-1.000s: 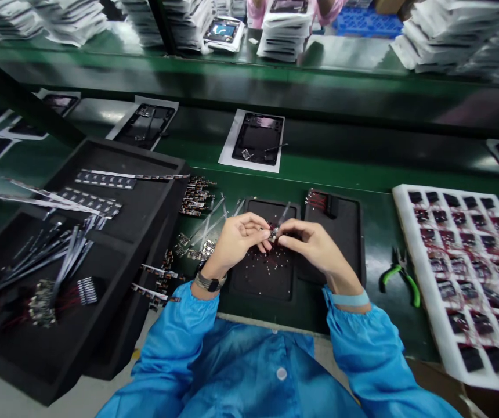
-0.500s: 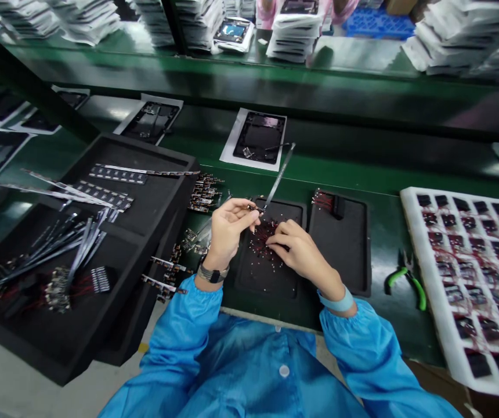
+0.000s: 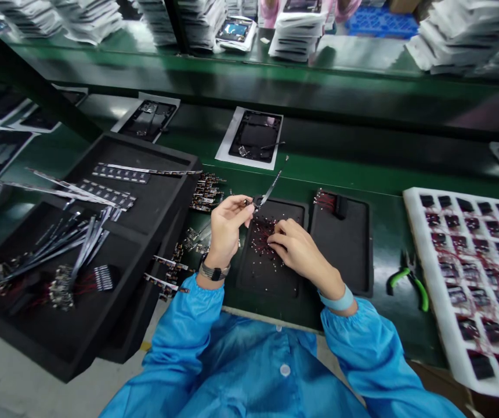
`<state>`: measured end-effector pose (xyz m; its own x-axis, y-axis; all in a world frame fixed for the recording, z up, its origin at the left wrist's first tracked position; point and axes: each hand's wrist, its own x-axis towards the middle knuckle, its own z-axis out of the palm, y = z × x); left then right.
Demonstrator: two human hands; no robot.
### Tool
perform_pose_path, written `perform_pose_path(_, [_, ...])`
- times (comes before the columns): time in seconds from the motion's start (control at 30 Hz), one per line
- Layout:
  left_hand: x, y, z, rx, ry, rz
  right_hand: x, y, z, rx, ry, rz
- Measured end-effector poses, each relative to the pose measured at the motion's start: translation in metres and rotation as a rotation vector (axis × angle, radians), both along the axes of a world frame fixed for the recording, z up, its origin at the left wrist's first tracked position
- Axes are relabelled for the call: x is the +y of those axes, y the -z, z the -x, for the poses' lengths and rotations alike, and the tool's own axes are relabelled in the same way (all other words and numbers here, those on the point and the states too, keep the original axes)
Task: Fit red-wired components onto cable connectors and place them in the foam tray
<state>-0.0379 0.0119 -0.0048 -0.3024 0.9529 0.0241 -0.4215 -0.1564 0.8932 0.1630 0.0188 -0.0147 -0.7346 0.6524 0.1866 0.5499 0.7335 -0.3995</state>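
Observation:
My left hand (image 3: pixel 227 226) pinches one end of a thin, flat flex cable (image 3: pixel 271 188) between thumb and fingers. The cable's free end slants up and away to the right. Just right of it, my right hand (image 3: pixel 299 249) has its fingertips closed together in a pile of tiny parts with red wires (image 3: pixel 260 239). What sits between those fingertips is too small to make out. Beneath both lies a shallow black tray (image 3: pixel 271 287). A second black tray (image 3: pixel 347 255) on the right bears a bundle of red-wired parts (image 3: pixel 326 200) beside a black block.
Stacked black foam trays (image 3: pixel 114 325) with flex cables stand left. Near them lie metal-tipped strips (image 3: pixel 206 191). Green-handled pliers (image 3: pixel 400 276) and a white foam tray (image 3: pixel 432 313) are at right. A tablet housing (image 3: pixel 253 136) lies ahead on white paper. Another person's pink sleeve (image 3: pixel 268 13) shows behind.
My left hand has shifted slightly left, and the flex cable's far end has dropped lower and nearer. My right hand stays almost in place at the red-wired parts.

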Motion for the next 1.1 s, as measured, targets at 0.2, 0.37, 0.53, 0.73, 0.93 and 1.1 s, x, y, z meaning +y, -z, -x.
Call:
perform_pose_path(0.2, [0.0, 0.0, -0.001, 0.027, -0.009, -0.004, 0.002, -0.011, -0.004, 0.294, 0.043, 0.093])
perform_pose_path(0.37, [-0.002, -0.001, -0.001, 0.048, 0.029, 0.018, 0.003, -0.02, -0.011, 0.453, 0.15, 0.176])
perform_pose_path(0.53, [-0.002, -0.003, -0.001, -0.031, 0.07, 0.031, 0.001, -0.027, -0.02, 0.558, 0.265, 0.315])
perform_pose_path(0.73, [-0.003, -0.001, -0.001, 0.01, 0.066, 0.021, -0.004, -0.039, -0.024, 0.629, 0.281, 0.415])
perform_pose_path(0.93, [-0.011, -0.005, -0.003, 0.231, 0.282, 0.061, -0.006, -0.045, -0.025, 0.606, 0.279, 0.459])
perform_pose_path(1.1, [-0.014, -0.008, -0.005, 0.454, 0.42, 0.001, -0.006, -0.043, -0.027, 0.536, 0.275, 0.537])
